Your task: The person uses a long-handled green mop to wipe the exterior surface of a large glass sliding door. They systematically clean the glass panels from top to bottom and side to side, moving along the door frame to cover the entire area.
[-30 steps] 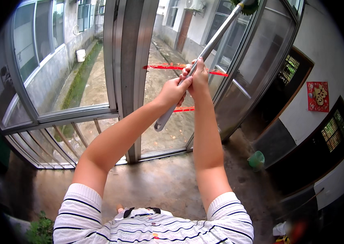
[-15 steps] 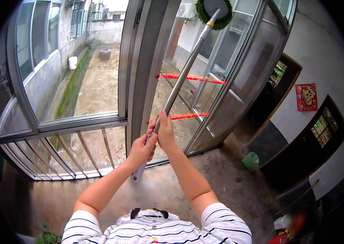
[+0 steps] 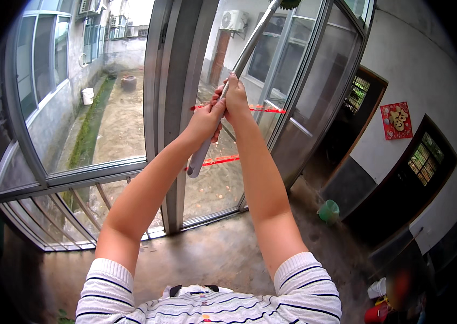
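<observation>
A long-handled mop (image 3: 253, 40) with a grey pole slants up and to the right in front of a glass panel (image 3: 212, 191). Only a bit of its green fringed head (image 3: 290, 4) shows at the top edge. My left hand (image 3: 205, 121) is wrapped round the pole close to its lower end. Just above it, my right hand (image 3: 235, 98) grips the same pole, the two hands nearly touching. Both arms reach far forward and up. Two red strips (image 3: 266, 109) cross the glass behind the pole.
Left of a grey metal frame (image 3: 172, 108) is a window onto a yard, with metal bars (image 3: 83, 208) below. On the right stand a folded-back glazed panel (image 3: 320, 92), a green bucket (image 3: 329, 211) and a dark door (image 3: 401, 189). A red bucket (image 3: 378, 312) sits at lower right.
Both hands have pushed the mop upward and away from me. Its green head has mostly left the top of the picture, and my arms are straighter.
</observation>
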Motion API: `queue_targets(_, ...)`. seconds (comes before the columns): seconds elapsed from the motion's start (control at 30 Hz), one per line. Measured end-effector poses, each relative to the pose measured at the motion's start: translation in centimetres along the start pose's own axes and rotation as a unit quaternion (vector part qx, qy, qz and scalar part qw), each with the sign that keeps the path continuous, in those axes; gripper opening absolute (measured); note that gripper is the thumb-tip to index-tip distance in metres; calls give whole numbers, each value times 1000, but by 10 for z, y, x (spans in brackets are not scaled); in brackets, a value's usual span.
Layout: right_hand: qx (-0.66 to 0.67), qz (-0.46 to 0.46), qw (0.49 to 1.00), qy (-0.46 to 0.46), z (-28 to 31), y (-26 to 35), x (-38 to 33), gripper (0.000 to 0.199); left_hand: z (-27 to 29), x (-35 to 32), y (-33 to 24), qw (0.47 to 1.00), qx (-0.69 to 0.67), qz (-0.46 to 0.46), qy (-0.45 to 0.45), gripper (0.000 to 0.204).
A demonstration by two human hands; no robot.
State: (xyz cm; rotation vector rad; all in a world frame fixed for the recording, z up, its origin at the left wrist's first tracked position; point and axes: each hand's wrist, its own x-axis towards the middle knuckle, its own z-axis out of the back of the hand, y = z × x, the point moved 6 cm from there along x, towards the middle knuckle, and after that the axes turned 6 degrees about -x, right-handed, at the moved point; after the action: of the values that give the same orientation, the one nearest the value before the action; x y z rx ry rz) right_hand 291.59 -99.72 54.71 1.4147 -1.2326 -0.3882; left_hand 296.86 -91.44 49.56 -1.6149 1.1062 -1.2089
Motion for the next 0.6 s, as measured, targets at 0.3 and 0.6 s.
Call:
queue_targets(0.3,32,-46,998,15,68,-70,-71,36,-34,-52,89,1000,6,9,-26,41)
queue_targets(0.6,3,-124,992,21,39,-156,-217,31,4,-196,167,992,6,85,-90,35)
